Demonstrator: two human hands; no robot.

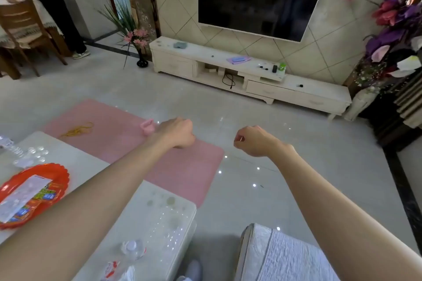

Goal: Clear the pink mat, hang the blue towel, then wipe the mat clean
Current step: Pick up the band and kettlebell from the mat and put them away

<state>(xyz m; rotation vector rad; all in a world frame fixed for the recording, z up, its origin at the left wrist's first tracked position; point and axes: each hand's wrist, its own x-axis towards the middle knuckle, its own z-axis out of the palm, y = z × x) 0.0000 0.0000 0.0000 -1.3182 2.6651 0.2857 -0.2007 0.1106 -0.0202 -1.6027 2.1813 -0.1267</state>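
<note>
Near left: glossy white low table (141,207). Beyond it, flat pink floor mat (182,166) holds yellow rubber-band tangle (77,130), small pink cup-like object (147,126). Your left hand (177,132) fisted, right hand (253,141) fisted; contents unclear. Clearing step: open hand, grab bands. Blue towel not identifiable.

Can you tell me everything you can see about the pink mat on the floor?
The pink mat is a flat, soft-looking rectangle with rounded corners, lying on the pale shiny floor tiles. Its near left part is hidden behind the white table. Yellow rubber bands lie in a loose tangle near its far left end, and a small pink thing sits at its far edge; I cannot tell what it is. The left hand, closed in a fist, hangs above the mat.
</note>
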